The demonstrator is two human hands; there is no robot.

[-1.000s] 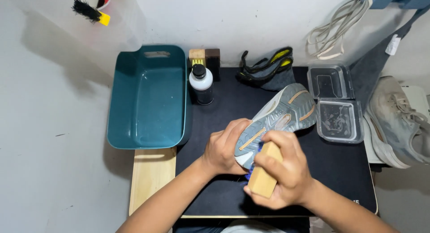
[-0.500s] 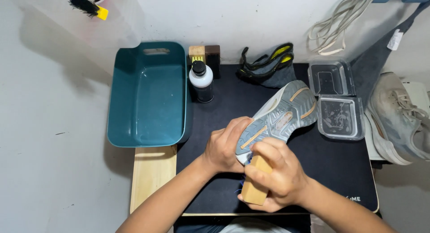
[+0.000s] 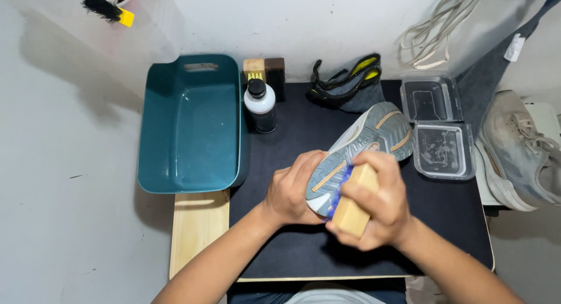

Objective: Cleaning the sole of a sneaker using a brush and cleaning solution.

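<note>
While the left hand (image 3: 290, 189) is curling its fingers around the toe end of a grey shoe (image 3: 360, 150), gripping it sole-up over the middle of the black mat (image 3: 292, 251), the right hand (image 3: 374, 201) is clenching a wooden-backed brush (image 3: 354, 207) and pressing its blue bristles against the sole near the toe. Both forearms are coming in from the near edge of the mat, the left one angling up from the near left corner, the right one from the near right corner, and the two hands are nearly touching over the shoe. The shoe's heel is pointing toward the far right corner, just beside two clear plastic containers (image 3: 442, 149) at the right edge. A teal basin (image 3: 190, 125) is sitting off the left edge, a white bottle (image 3: 260, 103) with a black cap is standing at the far edge, and a second shoe (image 3: 520, 152) is lying beyond the right edge. Compared with half a second earlier, the brush is sitting higher on the sole and tilting more to the right, with the right hand having moved up from the toe tip; the left hand is keeping the same hold.
</note>
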